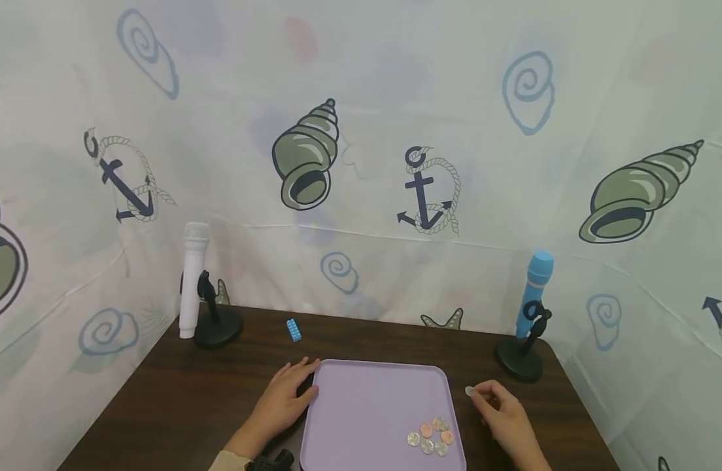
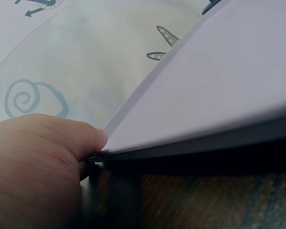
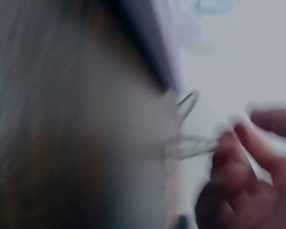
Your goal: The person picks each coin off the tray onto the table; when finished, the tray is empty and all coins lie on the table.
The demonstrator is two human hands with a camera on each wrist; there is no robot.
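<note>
A pale purple tray lies on the dark wooden table, with several silver and copper coins together in its near right part. My left hand touches the tray's far left corner and left edge with loosely extended fingers and thumb. The left wrist view shows a digit of that hand right at the tray's rim. Just right of the tray, my right hand pinches a silver coin between thumb and fingertips. In the right wrist view the right hand is blurred and the coin is hard to make out.
A white microphone leans on a black stand at the back left. A blue microphone rests on another black stand at the right. Beyond the tray lies a small blue toy brick. A patterned cloth hangs behind the table.
</note>
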